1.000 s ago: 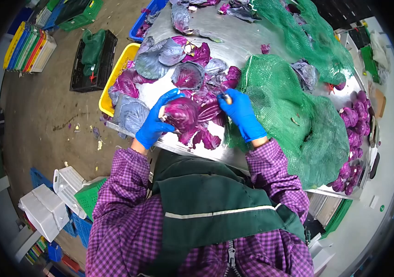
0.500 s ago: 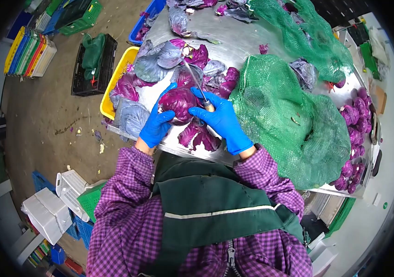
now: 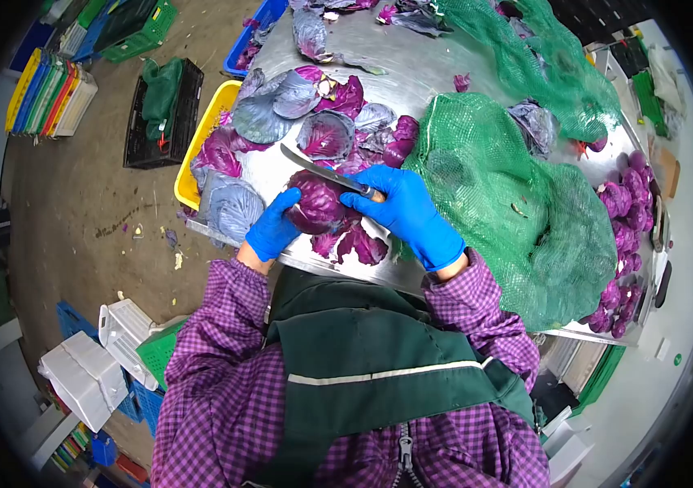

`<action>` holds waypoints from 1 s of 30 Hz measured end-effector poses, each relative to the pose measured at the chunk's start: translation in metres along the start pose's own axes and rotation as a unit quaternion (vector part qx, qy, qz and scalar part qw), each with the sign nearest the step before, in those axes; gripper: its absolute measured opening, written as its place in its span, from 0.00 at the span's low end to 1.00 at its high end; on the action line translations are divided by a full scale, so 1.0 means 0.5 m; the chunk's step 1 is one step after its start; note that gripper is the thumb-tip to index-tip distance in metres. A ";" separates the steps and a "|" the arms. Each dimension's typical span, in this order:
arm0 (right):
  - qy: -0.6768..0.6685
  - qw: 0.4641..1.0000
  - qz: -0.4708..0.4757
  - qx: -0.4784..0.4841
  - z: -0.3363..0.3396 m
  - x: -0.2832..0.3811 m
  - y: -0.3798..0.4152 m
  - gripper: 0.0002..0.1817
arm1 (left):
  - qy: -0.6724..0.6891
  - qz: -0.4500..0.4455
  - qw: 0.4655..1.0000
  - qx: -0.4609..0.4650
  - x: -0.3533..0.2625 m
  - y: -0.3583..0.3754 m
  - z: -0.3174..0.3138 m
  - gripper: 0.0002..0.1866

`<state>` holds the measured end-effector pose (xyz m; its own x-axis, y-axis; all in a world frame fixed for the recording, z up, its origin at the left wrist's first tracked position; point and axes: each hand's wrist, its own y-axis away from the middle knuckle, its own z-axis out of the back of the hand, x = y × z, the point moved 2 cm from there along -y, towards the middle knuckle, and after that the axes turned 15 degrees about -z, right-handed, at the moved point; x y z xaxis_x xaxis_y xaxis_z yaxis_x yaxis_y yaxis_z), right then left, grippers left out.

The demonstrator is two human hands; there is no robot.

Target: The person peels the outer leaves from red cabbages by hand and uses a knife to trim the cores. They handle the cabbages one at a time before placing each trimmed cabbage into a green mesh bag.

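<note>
A red cabbage head (image 3: 316, 206) is held just above the near edge of the metal table. My left hand (image 3: 274, 227), in a blue glove, grips its left side. My right hand (image 3: 408, 211), gloved too, is closed round the wooden handle of a curved knife (image 3: 322, 170). The blade points up and left across the cabbage's far side. Torn purple leaves (image 3: 362, 244) lie beyond and below the cabbage, and a large loose leaf (image 3: 326, 136) rests past the blade.
Green netting (image 3: 509, 211) covers the table (image 3: 411, 61) on the right. Several small cabbages (image 3: 627, 211) are piled at the right edge. A yellow crate (image 3: 189, 167) and a blue crate (image 3: 269, 15) stand along the left edge. A black crate (image 3: 143, 146) sits on the floor.
The knife has swung from steep to a flatter slant over the cabbage. My right hand has shifted right and turned. The cabbage has moved slightly right and down, and its far side shows less purple leaf.
</note>
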<state>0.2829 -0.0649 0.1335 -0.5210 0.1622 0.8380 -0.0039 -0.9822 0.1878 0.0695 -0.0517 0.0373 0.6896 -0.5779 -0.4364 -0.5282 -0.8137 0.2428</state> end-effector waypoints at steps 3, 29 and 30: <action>0.055 0.998 -0.023 0.027 0.005 -0.002 0.000 0.19 | -0.048 0.015 0.998 -0.028 -0.001 -0.001 0.023 0.29; 0.146 0.985 -0.050 0.074 -0.022 -0.010 0.020 0.11 | -0.138 0.035 0.988 -0.065 0.002 0.001 0.042 0.22; 0.146 0.985 -0.050 0.074 -0.026 -0.011 0.022 0.11 | -0.158 0.030 0.985 -0.065 0.001 0.002 0.046 0.22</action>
<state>0.2747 -0.0780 0.1242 -0.7473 0.2024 0.6329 0.0452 -0.9348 0.3523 0.0579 -0.0517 0.0172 0.4598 -0.5937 -0.6604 -0.4820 -0.7914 0.3759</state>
